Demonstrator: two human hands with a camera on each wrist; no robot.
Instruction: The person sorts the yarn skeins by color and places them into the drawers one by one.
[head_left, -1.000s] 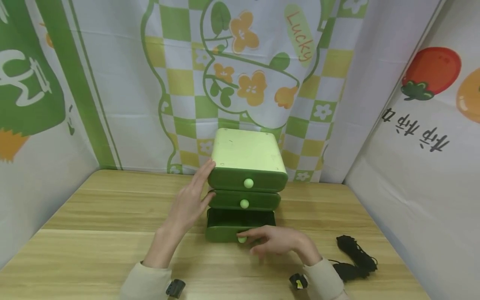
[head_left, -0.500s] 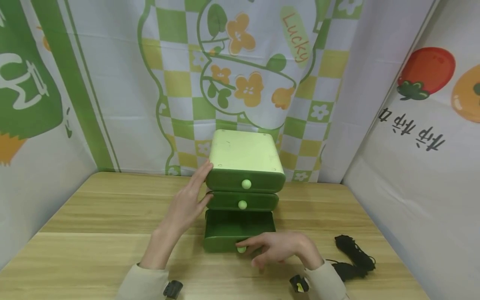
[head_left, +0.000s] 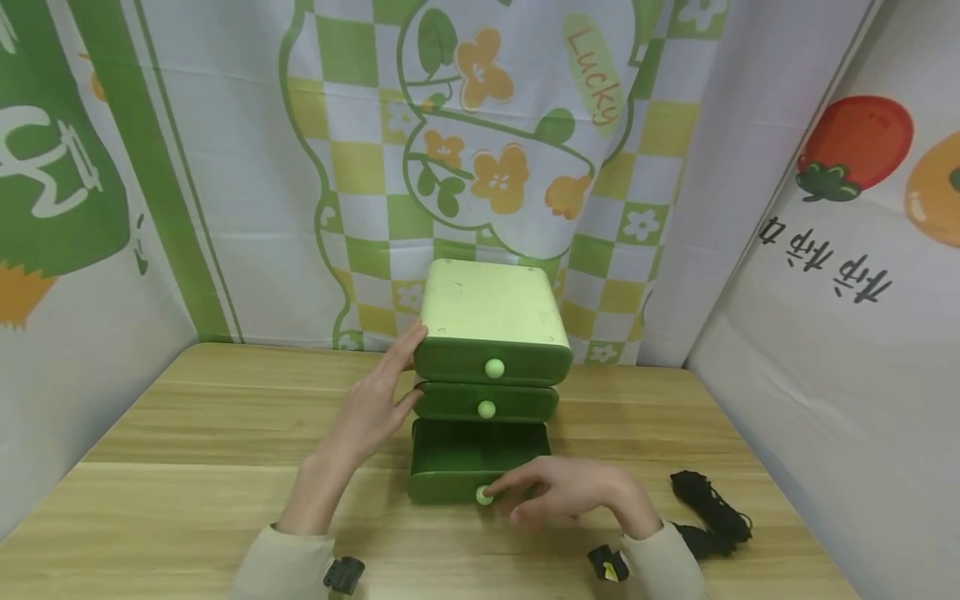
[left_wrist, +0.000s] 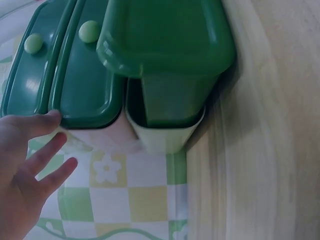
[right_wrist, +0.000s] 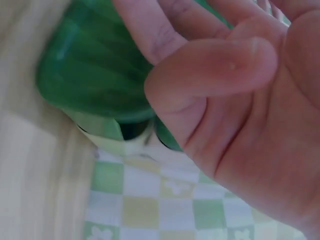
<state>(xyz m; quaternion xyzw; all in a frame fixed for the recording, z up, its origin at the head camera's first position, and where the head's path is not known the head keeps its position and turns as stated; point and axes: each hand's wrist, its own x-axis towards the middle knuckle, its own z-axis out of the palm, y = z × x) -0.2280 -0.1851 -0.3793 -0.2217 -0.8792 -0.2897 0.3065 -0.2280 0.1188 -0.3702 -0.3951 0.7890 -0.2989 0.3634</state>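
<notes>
A small three-drawer cabinet point(head_left: 491, 300) with a pale green top and dark green fronts stands on the table. Its bottom drawer point(head_left: 442, 487) is pulled out, its visible inside bare, while the upper drawers are in. My left hand point(head_left: 367, 417) rests with fairly straight fingers against the cabinet's left side; in the left wrist view its fingertips touch the edge of the dark fronts. At the bottom drawer's round knob point(head_left: 484, 495), my right hand point(head_left: 566, 490) has its index fingertip on the knob's right edge. The thumb is apart from the knob, bent in the right wrist view point(right_wrist: 210, 70).
A bundle of black cord point(head_left: 712, 517) lies on the wooden table point(head_left: 187, 467) to the right of my right forearm. Behind the cabinet hangs a printed curtain point(head_left: 367, 167), with more printed cloth on both sides.
The bottom drawer has slid out further toward me. My right hand came along with it, then shifted slightly right, uncovering more of the knob. The left hand stays at the cabinet's side.
</notes>
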